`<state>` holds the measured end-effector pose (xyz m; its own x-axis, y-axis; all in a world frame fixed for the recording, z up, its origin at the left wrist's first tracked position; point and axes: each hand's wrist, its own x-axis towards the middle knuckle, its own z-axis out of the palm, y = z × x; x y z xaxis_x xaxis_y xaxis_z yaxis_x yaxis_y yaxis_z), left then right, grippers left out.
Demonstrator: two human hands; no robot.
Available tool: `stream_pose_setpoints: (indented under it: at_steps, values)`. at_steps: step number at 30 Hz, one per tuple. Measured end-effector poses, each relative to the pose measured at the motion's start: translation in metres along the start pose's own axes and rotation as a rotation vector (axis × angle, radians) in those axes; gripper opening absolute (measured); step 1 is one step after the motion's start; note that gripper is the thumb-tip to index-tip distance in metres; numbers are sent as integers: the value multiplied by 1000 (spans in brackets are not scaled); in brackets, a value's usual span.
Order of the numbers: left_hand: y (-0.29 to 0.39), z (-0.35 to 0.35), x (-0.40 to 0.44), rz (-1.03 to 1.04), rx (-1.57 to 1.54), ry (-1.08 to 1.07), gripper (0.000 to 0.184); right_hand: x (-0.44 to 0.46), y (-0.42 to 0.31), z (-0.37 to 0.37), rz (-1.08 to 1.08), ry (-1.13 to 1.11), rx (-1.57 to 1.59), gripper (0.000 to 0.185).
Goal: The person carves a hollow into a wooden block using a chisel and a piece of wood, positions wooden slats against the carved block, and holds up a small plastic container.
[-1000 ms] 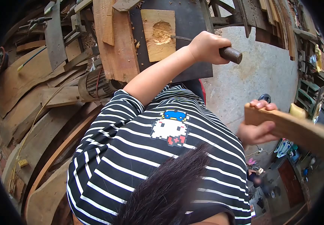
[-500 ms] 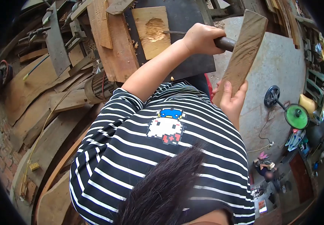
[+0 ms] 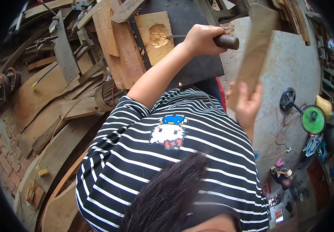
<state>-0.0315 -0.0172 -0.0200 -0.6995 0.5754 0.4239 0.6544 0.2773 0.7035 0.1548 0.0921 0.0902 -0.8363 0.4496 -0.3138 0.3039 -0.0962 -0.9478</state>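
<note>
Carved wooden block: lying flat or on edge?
Flat: the carved wooden block rests on the dark work surface, broad hollowed face up.

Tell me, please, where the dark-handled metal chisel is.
The chisel is upper centre in the head view, held in the left hand, reaching the hollowed, pale wooden block.

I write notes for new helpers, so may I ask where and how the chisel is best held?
I would grip its dark handle, coming from the near side, as the left hand does. The handle is thick and round and lies crosswise, its end sticking out uncovered. The thin shaft points into the hollow of the pale block, so gripping there seems unwise.
</note>
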Motion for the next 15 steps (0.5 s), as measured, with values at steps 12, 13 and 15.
stream_pose_setpoints:
  at_steps: [12,13,15]
  values:
    - [-7,-13,-6,11,8,-67,32,6,10,-5,5,-112,-109,19]
    - [-5,-15,-8,-10,5,-88,34,5,3,-12,-51,-84,-104,18]
    - [-6,-11,-8,-10,23,-93,33,8,-22,-15,-257,95,35,19]
